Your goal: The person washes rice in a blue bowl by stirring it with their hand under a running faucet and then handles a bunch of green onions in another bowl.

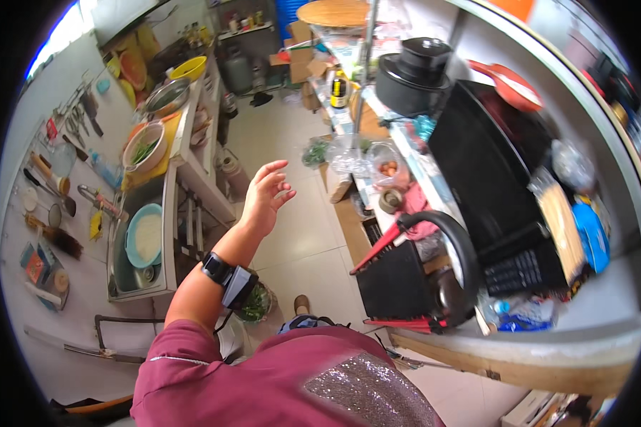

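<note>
My left hand (270,197) is raised over the tiled floor (299,229), its fingers apart and slightly bent, with nothing in it. A black device (235,283) is strapped to that forearm. To the left of the arm is a steel sink (118,272) holding a turquoise basin (130,243) with whitish contents. On the right, closest to the hand, a clear plastic bag of eggs (389,168) sits on a shelf beside a small round grey-brown object (391,200) and a pink cloth (419,208). My right hand is out of view.
A pink basin (159,147) with green vegetables stands on the left counter; a thermos flask (231,165) is below. A black object with a curved handle and red bars (451,229) juts toward me on the right. Leafy greens (256,305) sit on the floor under my forearm.
</note>
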`<action>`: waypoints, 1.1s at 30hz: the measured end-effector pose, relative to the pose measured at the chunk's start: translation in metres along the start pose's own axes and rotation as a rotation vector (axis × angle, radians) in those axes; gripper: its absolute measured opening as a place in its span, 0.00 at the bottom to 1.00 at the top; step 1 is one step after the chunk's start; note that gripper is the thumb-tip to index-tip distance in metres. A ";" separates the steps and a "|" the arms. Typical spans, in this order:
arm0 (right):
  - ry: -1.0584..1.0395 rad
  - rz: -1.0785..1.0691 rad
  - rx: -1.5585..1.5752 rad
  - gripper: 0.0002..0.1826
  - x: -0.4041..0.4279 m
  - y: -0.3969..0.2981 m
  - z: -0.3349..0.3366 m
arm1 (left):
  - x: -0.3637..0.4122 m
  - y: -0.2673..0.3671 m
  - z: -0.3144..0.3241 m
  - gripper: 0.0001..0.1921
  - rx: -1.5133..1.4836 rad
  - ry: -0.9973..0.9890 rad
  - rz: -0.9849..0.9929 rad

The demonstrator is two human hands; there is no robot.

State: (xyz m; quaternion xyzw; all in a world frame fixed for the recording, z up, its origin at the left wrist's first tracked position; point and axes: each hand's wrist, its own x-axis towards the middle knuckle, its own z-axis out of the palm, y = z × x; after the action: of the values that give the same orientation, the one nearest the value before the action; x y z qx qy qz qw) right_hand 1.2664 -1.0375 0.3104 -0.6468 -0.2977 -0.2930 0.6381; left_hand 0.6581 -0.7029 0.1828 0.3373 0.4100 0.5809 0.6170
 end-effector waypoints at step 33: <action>-1.872 -0.281 1.429 0.10 -0.556 -0.469 0.660 | -0.013 -0.040 -0.387 0.19 -0.131 1.588 0.011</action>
State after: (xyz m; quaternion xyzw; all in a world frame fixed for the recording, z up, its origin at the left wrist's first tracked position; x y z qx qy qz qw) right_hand 0.5478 -0.3797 0.1851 -0.0680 -0.8133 0.4593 0.3506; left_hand 0.3288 -0.7431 -0.0206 -0.2124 0.6903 0.6737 0.1563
